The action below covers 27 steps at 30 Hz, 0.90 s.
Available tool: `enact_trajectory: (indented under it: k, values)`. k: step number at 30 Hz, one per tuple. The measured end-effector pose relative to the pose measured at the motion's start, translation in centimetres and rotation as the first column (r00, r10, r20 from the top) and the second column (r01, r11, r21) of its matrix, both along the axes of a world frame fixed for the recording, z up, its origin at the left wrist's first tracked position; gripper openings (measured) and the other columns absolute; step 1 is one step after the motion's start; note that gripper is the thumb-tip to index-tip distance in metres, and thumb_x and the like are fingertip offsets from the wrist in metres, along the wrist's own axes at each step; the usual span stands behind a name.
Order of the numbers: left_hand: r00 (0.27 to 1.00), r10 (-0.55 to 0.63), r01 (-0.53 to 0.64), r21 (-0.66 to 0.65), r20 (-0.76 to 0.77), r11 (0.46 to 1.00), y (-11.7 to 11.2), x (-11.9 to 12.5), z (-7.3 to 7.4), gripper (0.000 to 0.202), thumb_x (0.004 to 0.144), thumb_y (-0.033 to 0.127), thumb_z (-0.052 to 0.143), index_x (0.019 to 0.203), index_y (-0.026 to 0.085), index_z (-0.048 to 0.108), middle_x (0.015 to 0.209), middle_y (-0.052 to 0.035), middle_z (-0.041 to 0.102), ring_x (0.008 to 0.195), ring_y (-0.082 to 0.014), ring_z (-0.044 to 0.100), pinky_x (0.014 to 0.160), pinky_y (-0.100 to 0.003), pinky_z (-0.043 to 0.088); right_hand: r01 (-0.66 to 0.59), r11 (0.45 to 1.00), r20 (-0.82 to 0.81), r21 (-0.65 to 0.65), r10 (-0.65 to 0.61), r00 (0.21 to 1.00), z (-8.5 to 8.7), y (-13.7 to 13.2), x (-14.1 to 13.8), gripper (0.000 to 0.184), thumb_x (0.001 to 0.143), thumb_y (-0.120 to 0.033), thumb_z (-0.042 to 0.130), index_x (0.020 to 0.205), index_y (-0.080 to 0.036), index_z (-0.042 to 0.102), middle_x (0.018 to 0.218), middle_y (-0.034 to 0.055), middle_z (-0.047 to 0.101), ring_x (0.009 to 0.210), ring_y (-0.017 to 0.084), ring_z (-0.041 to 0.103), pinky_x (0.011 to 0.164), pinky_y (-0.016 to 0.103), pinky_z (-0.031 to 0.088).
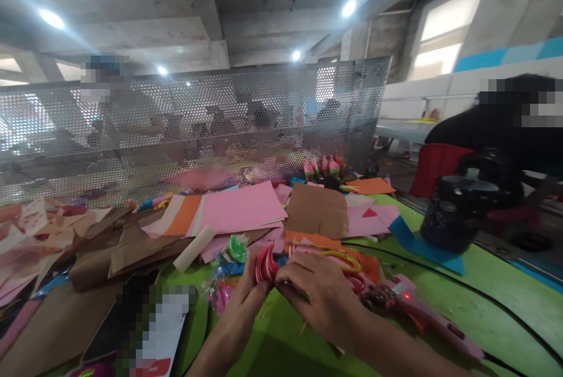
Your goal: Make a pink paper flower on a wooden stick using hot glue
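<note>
A curled red and pink striped piece [266, 263], apparently layered paper or foam, is held upright over the green table. My left hand [246, 304] closes around its left side, the thumb toward me. On the piece's right edge, the fingers of my right hand [314, 286] are pinched together, hiding part of it. Just left of the piece lie a shiny green bit [238, 249] and small clear plastic packets with blue and purple contents. Beyond my right hand a yellow loop [345, 260] rests on orange paper. A pink glue gun [433, 312] with a lit red light lies to the right.
Pink sheets [241, 207], a brown cardboard piece [317, 210] and a pale roll [193, 249] lie ahead. Brown paper heaps up on the left. A dark jug [457, 213] stands right, near a black cable. A perforated metal panel [197, 125] borders the back; people sit beyond.
</note>
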<state>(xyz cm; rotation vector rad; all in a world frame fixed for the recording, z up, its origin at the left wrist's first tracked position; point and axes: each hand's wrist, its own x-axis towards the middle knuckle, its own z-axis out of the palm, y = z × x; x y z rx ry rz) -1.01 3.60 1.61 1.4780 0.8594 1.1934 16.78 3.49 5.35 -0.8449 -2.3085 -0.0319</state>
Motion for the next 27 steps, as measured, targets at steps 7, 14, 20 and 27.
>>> enact_trajectory:
  k: [7,14,20,27]
  values:
    - [0.991,0.002,-0.001,0.010,-0.133,1.000,-1.6,0.2,1.6,0.048,0.093,0.032,0.049,0.140,0.024,0.041,0.144,-0.0064,0.047,0.138,-0.0266,0.033,0.114,-0.039,0.023,-0.035,0.999,-0.100,-0.015,0.033,0.994,0.5,-0.5,-0.4,0.007,0.092,-0.017,0.059,0.091,-0.021,0.064,0.082,0.0010,0.065,0.074,0.016,0.059,0.068,0.028,0.039]
    - [0.983,0.003,-0.001,0.009,-0.185,1.000,-1.8,0.4,1.3,0.046,0.096,0.034,0.045,0.141,0.024,0.038,0.149,-0.0070,0.042,0.139,-0.0252,0.034,0.114,-0.036,0.025,0.050,0.998,-0.058,0.035,-0.048,0.997,-0.2,-0.6,-0.8,0.006,0.091,-0.017,0.060,0.091,-0.020,0.065,0.080,0.0015,0.064,0.072,0.017,0.058,0.064,0.028,0.036]
    - [0.977,-0.007,0.007,-0.003,-0.214,1.000,-1.7,0.4,1.2,0.047,0.096,0.036,0.045,0.141,0.023,0.037,0.152,-0.0081,0.039,0.142,-0.0252,0.031,0.116,-0.038,0.022,0.062,0.994,-0.038,0.093,-0.058,0.998,-0.3,-0.4,-0.9,0.008,0.088,-0.014,0.062,0.083,-0.019,0.063,0.075,0.0002,0.061,0.066,0.016,0.055,0.061,0.029,0.033]
    - [0.984,-0.063,0.063,-0.006,-0.168,0.998,-1.6,0.2,1.8,0.049,0.096,0.031,0.044,0.143,0.024,0.033,0.154,-0.0061,0.036,0.145,-0.0245,0.024,0.116,-0.036,0.022,0.004,1.000,0.039,0.022,-0.005,0.999,0.3,0.0,-0.4,0.006,0.089,-0.017,0.062,0.084,-0.020,0.064,0.076,0.0000,0.061,0.069,0.016,0.054,0.066,0.029,0.035]
